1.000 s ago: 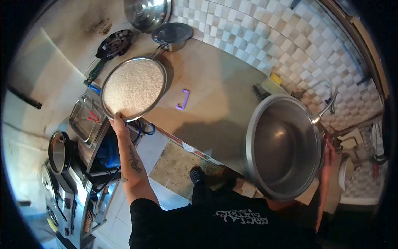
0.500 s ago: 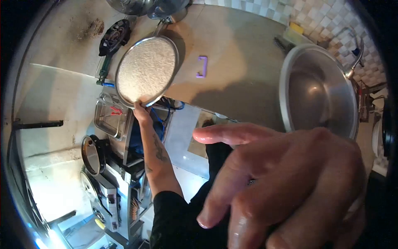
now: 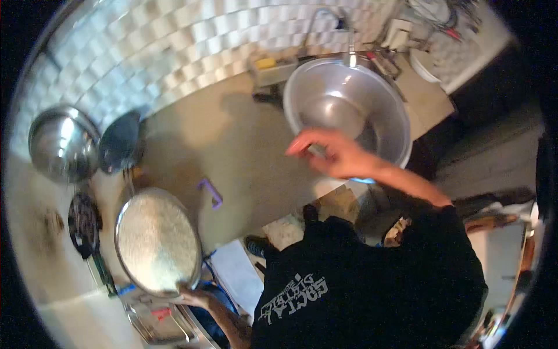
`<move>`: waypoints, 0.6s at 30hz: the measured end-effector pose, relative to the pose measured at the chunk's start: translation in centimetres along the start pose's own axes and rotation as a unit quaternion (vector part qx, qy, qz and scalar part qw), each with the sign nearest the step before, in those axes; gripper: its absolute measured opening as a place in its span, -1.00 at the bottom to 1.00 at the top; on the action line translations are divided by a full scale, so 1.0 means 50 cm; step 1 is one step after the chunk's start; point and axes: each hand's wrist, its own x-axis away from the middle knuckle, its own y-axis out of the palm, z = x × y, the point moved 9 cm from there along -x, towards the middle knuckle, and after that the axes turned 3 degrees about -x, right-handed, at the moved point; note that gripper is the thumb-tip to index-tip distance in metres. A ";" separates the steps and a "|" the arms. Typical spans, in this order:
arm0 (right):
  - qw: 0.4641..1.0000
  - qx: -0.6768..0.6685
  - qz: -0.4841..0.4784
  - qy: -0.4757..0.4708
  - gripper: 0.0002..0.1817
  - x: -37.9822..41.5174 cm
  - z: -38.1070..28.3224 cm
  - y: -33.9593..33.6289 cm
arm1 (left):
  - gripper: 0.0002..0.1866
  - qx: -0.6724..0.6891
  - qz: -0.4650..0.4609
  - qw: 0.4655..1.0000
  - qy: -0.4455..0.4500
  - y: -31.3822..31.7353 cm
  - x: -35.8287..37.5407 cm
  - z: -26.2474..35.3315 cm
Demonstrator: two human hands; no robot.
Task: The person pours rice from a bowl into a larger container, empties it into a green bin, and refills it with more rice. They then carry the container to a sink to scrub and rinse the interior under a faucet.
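Observation:
My left hand point(image 3: 192, 295) grips the near rim of a round, metal-rimmed pan point(image 3: 158, 241), filled with pale, grainy stuff that I cannot name for certain. The pan's handle point(image 3: 129, 180) points away toward the wall. A purple bracket-shaped piece point(image 3: 210, 194) lies on the counter to its right. Over the near edge of a large metal basin point(image 3: 349, 96) hovers my right hand point(image 3: 332, 152), blurred. Its fingers are bent and apart, and nothing shows in them.
At the left stand a shiny metal bowl point(image 3: 64, 144) and a dark pan point(image 3: 120, 143). A black-headed utensil point(image 3: 85, 227) lies beside the held pan. A faucet point(image 3: 350, 43) rises behind the basin. Near it sits a container with a yellow sponge point(image 3: 266, 63). A glass dish point(image 3: 160, 323) is below.
The view has swung toward the tiled wall and basin. My right hand has drawn away from the camera toward the basin. My left hand still holds the pan's rim.

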 end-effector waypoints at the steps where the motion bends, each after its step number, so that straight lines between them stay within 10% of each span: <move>1: 0.996 0.042 0.062 0.041 -0.71 0.034 0.050 -0.084 | -0.30 0.018 -0.007 1.000 0.000 0.009 -0.010 -0.014; 4: 0.968 0.067 0.203 0.129 -0.82 0.133 0.227 -0.363 | -0.16 -0.014 0.022 0.999 -0.022 0.043 0.045 0.077; 7: 0.936 0.094 0.286 0.184 -0.75 0.202 0.384 -0.615 | -0.33 -0.144 0.156 0.937 0.278 -0.030 0.018 0.102; 12: 0.888 0.142 0.350 0.263 -0.71 0.173 0.604 -0.891 | -0.47 -0.389 0.224 0.834 0.322 0.047 0.146 0.322; 14: 0.906 0.051 0.347 0.239 -0.71 0.104 0.695 -0.934 | -0.67 -0.281 0.107 0.870 0.390 0.137 0.184 0.322; 15: 0.906 0.027 0.355 0.229 -0.70 0.067 0.745 -0.953 | -0.76 -0.111 0.002 0.957 0.267 0.251 0.276 0.388; 18: 0.911 -0.046 0.343 0.226 -0.59 -0.024 0.882 -0.972 | -0.90 -0.039 -0.320 0.929 0.182 0.547 0.528 0.496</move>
